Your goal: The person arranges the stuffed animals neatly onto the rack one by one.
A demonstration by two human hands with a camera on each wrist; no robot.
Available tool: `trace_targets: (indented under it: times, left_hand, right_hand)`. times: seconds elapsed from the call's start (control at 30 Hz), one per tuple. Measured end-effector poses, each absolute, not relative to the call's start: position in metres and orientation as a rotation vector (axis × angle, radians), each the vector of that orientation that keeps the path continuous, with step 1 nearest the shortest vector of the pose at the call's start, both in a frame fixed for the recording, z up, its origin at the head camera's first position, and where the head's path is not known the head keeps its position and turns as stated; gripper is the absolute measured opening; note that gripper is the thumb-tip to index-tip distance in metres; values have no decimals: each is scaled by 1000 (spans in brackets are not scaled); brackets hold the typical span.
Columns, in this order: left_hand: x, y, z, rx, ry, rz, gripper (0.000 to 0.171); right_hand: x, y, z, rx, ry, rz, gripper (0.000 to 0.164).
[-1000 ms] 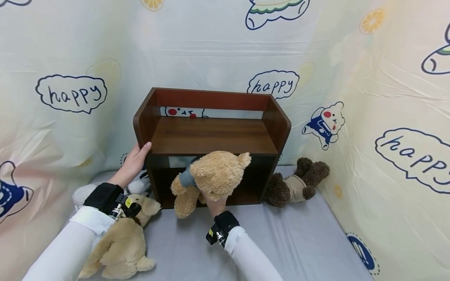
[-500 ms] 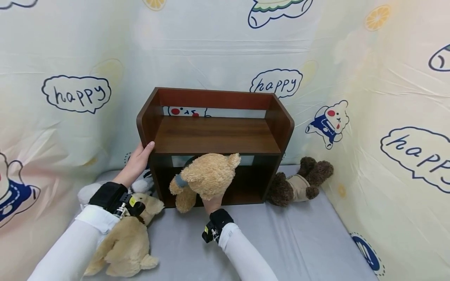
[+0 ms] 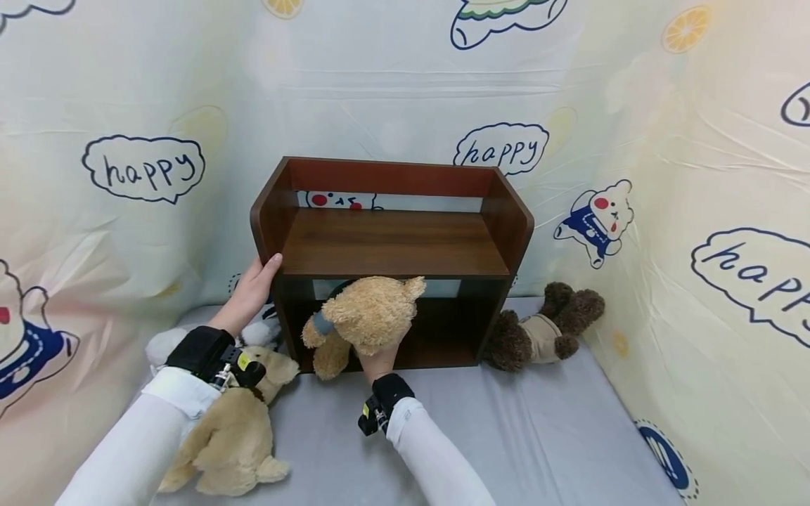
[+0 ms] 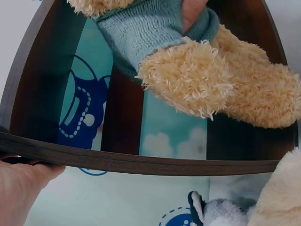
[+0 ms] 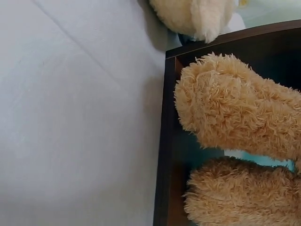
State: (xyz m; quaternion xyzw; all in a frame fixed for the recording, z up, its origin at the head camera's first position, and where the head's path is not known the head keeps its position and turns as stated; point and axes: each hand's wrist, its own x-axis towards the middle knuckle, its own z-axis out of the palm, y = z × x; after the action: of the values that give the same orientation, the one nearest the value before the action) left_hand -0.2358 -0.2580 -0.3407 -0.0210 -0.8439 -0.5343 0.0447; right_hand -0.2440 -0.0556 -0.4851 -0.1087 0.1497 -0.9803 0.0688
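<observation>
A light brown teddy bear (image 3: pixel 373 309) in a blue-grey knitted sweater (image 4: pixel 141 37) leans into the lower compartment of a dark wooden shelf (image 3: pixel 392 242). My right hand (image 3: pixel 380 362) grips the bear from beneath its head, most of the fingers hidden by the plush; one finger shows against the sweater in the left wrist view. Its fuzzy legs (image 5: pixel 230 108) reach the lower front edge in the right wrist view. My left hand (image 3: pixel 253 292) holds the shelf's left side panel, the thumb at the front edge and the other fingers out of sight behind it.
A cream plush dog (image 3: pixel 234 436) lies under my left forearm, with a grey-and-white plush (image 3: pixel 262 330) behind it. On the shelf's right, a dark brown teddy bear (image 3: pixel 538 334) lies on the grey sheet (image 3: pixel 506 429). Printed curtains (image 3: pixel 373 84) stand behind.
My right hand has moved the teddy bear slightly left and deeper into the lower compartment. The left hand keeps its hold on the side panel. The whole head view has shifted slightly.
</observation>
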Motion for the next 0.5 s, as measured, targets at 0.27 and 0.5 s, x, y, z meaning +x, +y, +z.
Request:
trace_targets:
  times: [0.27, 0.5]
  left_hand:
    - [-236, -261, -342, -67, -2581, -1631, 70]
    - [-236, -260, -342, -60, -2578, -1657, 67]
  right_hand:
    - [-257, -57, -491, -634, 1114, -2946, 59]
    - [-268, -58, -496, -581, 3167, -2051, 77]
